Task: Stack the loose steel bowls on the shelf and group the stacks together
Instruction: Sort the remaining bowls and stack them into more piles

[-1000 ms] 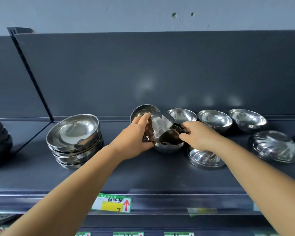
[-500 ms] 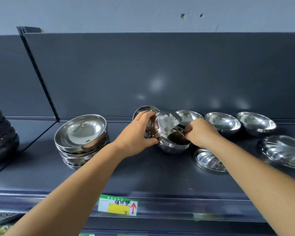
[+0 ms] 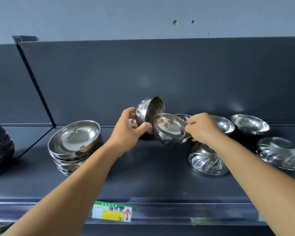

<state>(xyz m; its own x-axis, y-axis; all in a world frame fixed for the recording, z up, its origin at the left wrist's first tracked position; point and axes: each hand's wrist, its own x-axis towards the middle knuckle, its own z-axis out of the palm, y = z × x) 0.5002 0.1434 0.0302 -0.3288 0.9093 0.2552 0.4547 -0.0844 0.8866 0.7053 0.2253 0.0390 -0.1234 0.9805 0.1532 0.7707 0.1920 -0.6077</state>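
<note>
At centre frame, a person's left hand point(image 3: 129, 129) grips a small steel bowl point(image 3: 151, 110) tipped on its side, mouth facing right, thumb and fingers curled round its fluted outer wall. Just to its right, the right hand point(image 3: 203, 128) pinches the rim of a second small bowl point(image 3: 170, 128), which sits roughly upright with its mouth tilted toward the camera; its left rim appears to touch the tipped bowl, though glare on the steel makes contact hard to confirm. Both bowls are above the dark shelf point(image 3: 143, 176), near its back panel.

At left of frame stands a stack of larger steel bowls point(image 3: 75, 143), nested and leaning slightly. Behind the right hand, three more loose bowls sit upright in a row along the back, the farthest right point(image 3: 249, 124) fully visible. Two fluted bowls lie upside down on the shelf: one point(image 3: 207, 161) below the right wrist, another point(image 3: 279, 152) near the right edge. A green and yellow price label point(image 3: 111, 212) with a red arrow is fixed to the shelf's front lip at bottom centre.
</note>
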